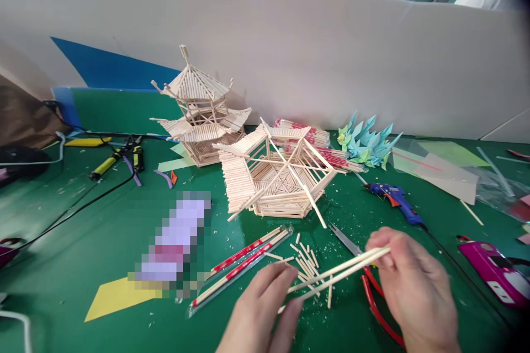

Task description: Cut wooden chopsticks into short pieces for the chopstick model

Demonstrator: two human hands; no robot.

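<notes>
A pair of bare wooden chopsticks spans the space between my hands, tilted up to the right. My left hand has thumb and fingers around their lower left ends. Their right ends are pinched between the thumb and fingers of my right hand. Below the chopsticks lie several short cut stick pieces. Red-handled pliers rest partly hidden by my right hand. Beyond stands a half-built pavilion of sticks, with roof slats on its left side and open beams on its right.
A finished stick pagoda stands behind. Wrapped chopsticks lie in front, more bundles at the back. A blue glue gun, a magenta device and folded paper pieces sit right; yellow-handled pliers and cables left.
</notes>
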